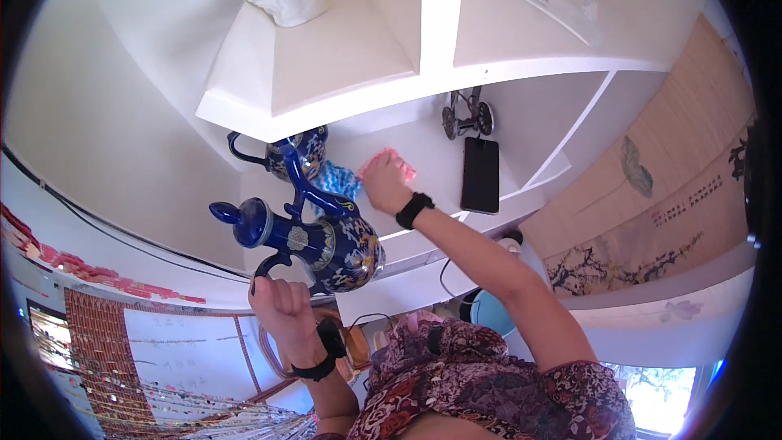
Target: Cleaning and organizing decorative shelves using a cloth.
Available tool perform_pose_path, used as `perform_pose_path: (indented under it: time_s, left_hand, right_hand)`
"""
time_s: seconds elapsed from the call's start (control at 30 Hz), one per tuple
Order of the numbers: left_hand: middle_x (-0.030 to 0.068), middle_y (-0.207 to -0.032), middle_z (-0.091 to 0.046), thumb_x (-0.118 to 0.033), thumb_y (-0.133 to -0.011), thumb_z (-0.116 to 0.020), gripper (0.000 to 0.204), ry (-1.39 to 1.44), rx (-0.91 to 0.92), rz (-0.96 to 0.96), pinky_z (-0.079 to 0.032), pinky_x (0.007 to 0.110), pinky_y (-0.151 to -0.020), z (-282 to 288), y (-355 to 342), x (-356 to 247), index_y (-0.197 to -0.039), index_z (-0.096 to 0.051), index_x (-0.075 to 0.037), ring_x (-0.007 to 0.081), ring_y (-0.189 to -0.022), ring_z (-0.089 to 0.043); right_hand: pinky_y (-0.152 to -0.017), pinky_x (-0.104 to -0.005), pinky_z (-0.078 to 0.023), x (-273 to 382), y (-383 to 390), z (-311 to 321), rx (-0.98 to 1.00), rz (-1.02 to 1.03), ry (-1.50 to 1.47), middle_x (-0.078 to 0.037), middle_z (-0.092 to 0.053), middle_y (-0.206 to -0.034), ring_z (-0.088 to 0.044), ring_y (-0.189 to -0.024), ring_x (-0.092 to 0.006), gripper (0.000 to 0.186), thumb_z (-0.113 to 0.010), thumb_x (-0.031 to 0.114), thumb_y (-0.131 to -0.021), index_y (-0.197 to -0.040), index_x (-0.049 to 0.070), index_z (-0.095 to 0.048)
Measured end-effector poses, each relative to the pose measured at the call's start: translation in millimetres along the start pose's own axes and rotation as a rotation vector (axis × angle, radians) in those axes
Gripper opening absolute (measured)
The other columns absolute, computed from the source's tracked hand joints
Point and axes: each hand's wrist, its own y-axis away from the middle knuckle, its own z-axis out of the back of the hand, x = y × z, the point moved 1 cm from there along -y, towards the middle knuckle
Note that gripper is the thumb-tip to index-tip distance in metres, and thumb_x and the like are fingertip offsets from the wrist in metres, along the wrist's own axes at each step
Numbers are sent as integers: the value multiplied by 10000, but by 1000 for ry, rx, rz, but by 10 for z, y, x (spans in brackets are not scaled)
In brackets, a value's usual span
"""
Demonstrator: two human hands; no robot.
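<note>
While our left hand (283,307) clenches one ewer (346,248) by its handle, one pink cloth (407,169) lies beneath our right hand (386,184), fingers bent, grip unclear. One phone (481,176) lies by the front edge of one shelf (437,151).

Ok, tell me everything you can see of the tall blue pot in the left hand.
The tall blue pot looks glossy, like enamel or glazed ceramic, its rounded lower part patterned in gold and pale tones, with a pale medallion on the neck. A long curved spout stands opposite the handle. The lid, with a pointed knob, is on and points left in the picture. The left hand grips the handle; whether the base touches anything is unclear.
</note>
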Motion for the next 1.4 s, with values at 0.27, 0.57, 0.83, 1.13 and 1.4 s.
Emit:
perform_pose_path:
  time_s: [0.27,0.57,0.83,1.13,1.4]
  left_hand:
    - [-67,-443,-193,-258,-938,-480,393,31,71,16,-142,237,-380,-4,22,2,-606,-294,-160,51,-367,-145]
    - [-67,-438,-223,-227,-932,-495,360,11,-39,-5,-172,222,-378,-30,184,-28,-640,-300,-149,43,-353,-182]
    - [-70,-437,-222,-240,-930,-500,364,5,-35,9,-178,230,-384,-84,208,-38,-635,-304,-158,47,-363,-183]
    - [-71,-465,-160,-250,-949,-463,362,-25,-55,-53,-132,234,-391,-166,184,-50,-636,-306,-158,46,-393,-111]
    - [-74,-449,-187,-260,-937,-474,412,-25,-74,-30,-144,240,-399,-131,150,-110,-592,-264,-175,54,-378,-129]
  right_hand:
    - [-722,-622,-424,-956,-553,-248,97,-499,-256,-355,-437,-1198,-499,-974,-477,646,-514,364,-834,-1216,-149,-422]
    - [-742,-607,-435,-202,-481,284,158,-265,-330,-365,-451,-1213,-521,-949,-494,485,-506,237,-819,-1200,-62,-524]
    - [-712,-479,-498,-419,-108,173,-192,98,-735,-210,-645,-867,-612,-851,-359,377,-564,357,-822,-817,-2,-679]
    - [-699,-459,-443,-758,13,-53,-204,-209,-291,-166,-584,-1020,-560,-927,-349,347,-557,140,-753,-1071,2,-583]
    - [-713,-430,-482,-326,709,181,-237,132,-308,-193,-565,-982,-537,-978,-319,275,-566,84,-713,-977,23,-614]
